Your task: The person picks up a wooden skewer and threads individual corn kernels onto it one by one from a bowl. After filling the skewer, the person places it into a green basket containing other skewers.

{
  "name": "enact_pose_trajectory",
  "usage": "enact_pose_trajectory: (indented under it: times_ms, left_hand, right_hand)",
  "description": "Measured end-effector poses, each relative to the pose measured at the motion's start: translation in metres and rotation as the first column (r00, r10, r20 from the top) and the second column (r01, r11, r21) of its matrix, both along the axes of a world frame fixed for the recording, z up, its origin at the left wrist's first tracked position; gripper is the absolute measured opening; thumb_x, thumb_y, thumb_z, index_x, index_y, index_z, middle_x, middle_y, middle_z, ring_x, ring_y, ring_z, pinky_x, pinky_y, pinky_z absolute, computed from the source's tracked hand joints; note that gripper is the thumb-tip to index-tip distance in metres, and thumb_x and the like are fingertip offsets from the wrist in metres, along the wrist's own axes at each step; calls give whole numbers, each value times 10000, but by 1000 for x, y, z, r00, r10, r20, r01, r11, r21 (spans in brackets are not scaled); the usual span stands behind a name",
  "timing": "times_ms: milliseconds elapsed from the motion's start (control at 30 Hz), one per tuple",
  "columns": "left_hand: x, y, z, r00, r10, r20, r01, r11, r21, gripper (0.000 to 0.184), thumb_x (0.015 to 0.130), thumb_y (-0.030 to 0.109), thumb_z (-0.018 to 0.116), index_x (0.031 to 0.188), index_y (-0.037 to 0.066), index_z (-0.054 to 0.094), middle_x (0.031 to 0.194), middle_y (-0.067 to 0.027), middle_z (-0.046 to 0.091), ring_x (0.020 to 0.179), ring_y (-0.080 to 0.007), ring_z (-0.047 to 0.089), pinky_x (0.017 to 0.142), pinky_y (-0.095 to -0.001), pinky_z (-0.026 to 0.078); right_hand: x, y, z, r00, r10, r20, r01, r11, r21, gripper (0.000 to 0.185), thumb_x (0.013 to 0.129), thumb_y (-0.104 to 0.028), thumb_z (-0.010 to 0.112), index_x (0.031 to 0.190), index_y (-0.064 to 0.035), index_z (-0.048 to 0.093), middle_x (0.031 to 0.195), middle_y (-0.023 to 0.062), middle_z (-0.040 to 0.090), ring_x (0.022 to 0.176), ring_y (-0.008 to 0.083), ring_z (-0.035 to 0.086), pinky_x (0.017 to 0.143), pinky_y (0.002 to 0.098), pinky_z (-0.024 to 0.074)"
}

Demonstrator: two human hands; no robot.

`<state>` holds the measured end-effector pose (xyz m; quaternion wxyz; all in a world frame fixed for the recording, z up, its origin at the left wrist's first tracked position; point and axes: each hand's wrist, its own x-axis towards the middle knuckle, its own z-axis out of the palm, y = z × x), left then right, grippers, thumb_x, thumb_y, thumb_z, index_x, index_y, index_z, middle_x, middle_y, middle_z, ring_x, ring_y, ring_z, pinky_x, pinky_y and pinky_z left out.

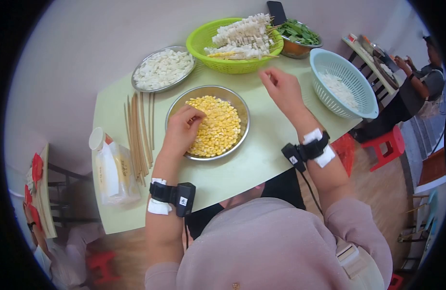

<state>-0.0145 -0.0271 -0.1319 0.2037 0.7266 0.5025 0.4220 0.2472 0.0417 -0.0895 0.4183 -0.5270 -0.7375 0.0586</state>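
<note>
Corn sits close for easy reach: left hand pinched over it, right hand loosely curled, 2 grips' contents unclear

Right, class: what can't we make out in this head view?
All in the head view:
- Left hand: its own fingers hide whether it pinches any corn.
- Right hand: curled fingers hide whether anything is inside.
- Packet: print too small to read.
- Person at right: too small to tell what the hands hold.

Yellow corn kernels lie loose in a metal bowl
</note>
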Motion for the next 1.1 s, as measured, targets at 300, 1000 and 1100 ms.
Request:
enact_pose_trajectory:
  times_ms: [300, 1000, 1100]
  left_hand:
    - [1, 0, -1, 1000, -30, -9, 31, 997, 77, 116, 779, -68, 554, 857, -3, 610, 826, -92, 562, 728, -183, 563, 662, -261, 454]
    - [3, -1, 0, 998, -11, -62, 17, 995, 100, 67, 805, -30, 556, 856, -6, 593, 813, -65, 536, 692, -149, 522, 659, -244, 426]
    - [3, -3, 2, 998, -3, -67, 10, 995, 96, 72, 812, -39, 548, 866, -11, 587, 837, -65, 530, 723, -146, 525, 678, -237, 429]
  right_hand:
    - [111, -68, -30, 969, -160, -189, 130, 978, -162, 191, 838, -209, 602, 839, -19, 626, 551, 78, 533, 477, 154, 487, 486, 291, 398]
    - [174, -90, -67, 968, -244, 51, 249, 937, -245, 145, 753, -116, 615, 815, 14, 606, 796, 147, 564, 704, 271, 576, 650, 351, 461]
    - [172, -86, -70, 969, -246, 32, 246, 942, -229, 144, 744, -118, 622, 802, 12, 605, 791, 139, 562, 688, 260, 570, 637, 342, 457]
